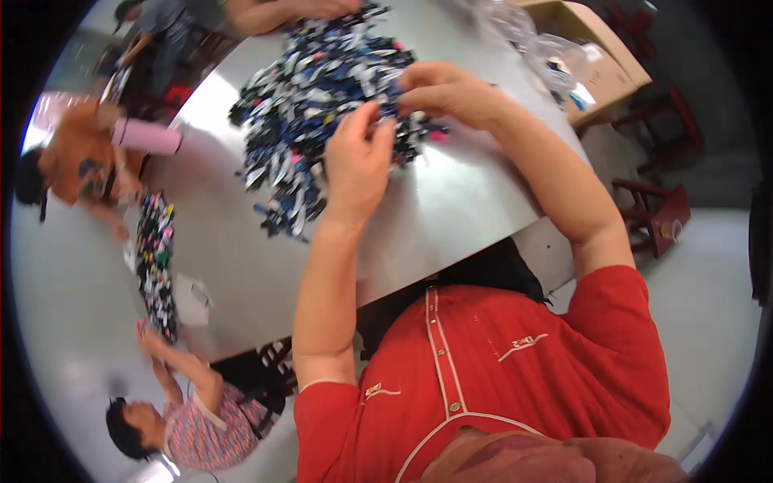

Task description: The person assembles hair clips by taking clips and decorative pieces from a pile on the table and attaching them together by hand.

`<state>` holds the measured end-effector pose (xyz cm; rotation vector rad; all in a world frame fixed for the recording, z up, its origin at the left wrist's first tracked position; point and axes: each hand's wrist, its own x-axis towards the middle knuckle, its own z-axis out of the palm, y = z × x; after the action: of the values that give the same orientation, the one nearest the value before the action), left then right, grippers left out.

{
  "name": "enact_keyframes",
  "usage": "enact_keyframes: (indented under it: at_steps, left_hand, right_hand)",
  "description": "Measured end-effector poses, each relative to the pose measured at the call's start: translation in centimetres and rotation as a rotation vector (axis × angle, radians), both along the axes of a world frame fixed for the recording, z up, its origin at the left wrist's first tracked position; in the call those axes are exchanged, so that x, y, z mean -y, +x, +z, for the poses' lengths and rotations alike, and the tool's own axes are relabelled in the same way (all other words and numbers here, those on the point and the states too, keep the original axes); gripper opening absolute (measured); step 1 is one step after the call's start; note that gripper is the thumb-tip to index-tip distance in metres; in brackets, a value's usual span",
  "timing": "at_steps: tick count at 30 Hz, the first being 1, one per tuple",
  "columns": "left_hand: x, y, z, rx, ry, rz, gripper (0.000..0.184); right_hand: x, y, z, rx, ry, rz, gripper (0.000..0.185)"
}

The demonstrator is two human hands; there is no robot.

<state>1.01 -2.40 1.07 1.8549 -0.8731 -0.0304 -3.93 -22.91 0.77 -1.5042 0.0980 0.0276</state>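
Observation:
A wide heap of small elongated pieces (298,105), mostly black, white and dark blue with a few pink, red and yellow bits, lies spread on the metal table; their kind is too small to tell. My left hand (354,165) is over the heap's near right part, its fingers curled in and the thumb close to the forefinger. Across from it, my right hand (447,95) reaches in from the right at the heap's edge, with bent fingers and thumb drawn together. Whatever lies between the fingertips of either hand is too small to make out.
The shiny table (451,209) extends around the heap. A cardboard box (612,72) with clear plastic bags stands right. Another person's hand (330,8) is at the heap's far side. Left, two people sit by a long narrow pile (155,249); a pink bottle (147,137) is nearby.

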Motion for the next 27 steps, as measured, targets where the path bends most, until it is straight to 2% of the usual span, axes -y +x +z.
enact_keyframes:
  at_steps: [2,4,5,6,9,11,15,18,20,23,24,26,27]
  left_hand:
    - [0.5,-0.5,-0.1,-0.194,-0.027,-0.031,0.023]
    - [0.2,-1.2,0.3,-0.408,-0.062,-0.06,0.016]
    - [0.0,-1.4,0.1,-0.428,-0.084,-0.066,0.015]
    - [-0.2,-1.4,-0.1,-0.447,-0.105,-0.064,0.014]
    - [-1.0,-1.6,0.4,-0.511,-0.017,-0.052,0.012]
    - [-0.9,-2.1,0.9,-0.498,-0.022,-0.05,0.011]
    - [-1.0,-2.2,0.8,-0.488,-0.076,-0.045,0.008]
    - [-1.1,-2.3,0.8,-0.5,-0.106,-0.048,0.007]
    - [-1.1,-2.4,0.8,-0.506,-0.109,-0.051,0.007]
    - [-1.3,-2.1,0.9,-0.524,-0.121,-0.044,0.007]
    - [-1.5,-2.0,0.9,-0.541,-0.122,-0.041,0.007]
    - [-1.7,-1.6,1.0,-0.556,-0.16,-0.015,0.008]
    - [-1.8,-1.5,1.1,-0.571,-0.189,0.0,0.008]
  right_hand:
    - [-1.3,-0.8,0.8,0.053,0.061,0.072,0.013]
    - [-1.8,-0.7,0.2,0.075,-0.062,0.086,0.014]
    - [-2.2,-1.0,0.7,0.058,-0.055,0.07,0.014]
    - [-2.1,-1.2,1.4,0.017,-0.16,0.085,0.016]
    - [-2.3,-0.9,0.1,0.077,-0.194,0.048,0.016]
    - [-2.5,-1.0,0.0,0.208,-0.323,-0.002,0.017]
    - [-2.7,-1.3,0.3,0.258,-0.383,-0.047,0.016]
    - [-2.6,-1.3,0.7,0.274,-0.323,-0.057,0.017]
    - [-1.7,-1.3,1.6,0.395,-0.423,-0.122,0.017]
    - [1.6,-2.0,3.8,0.466,-0.79,-0.414,0.017]
    - [3.0,-3.2,5.0,0.475,-0.802,-0.55,0.018]
    - [7.1,-4.9,5.8,0.477,-1.008,-0.787,0.017]
    - [9.3,-5.3,5.0,0.496,-0.98,-0.91,0.019]
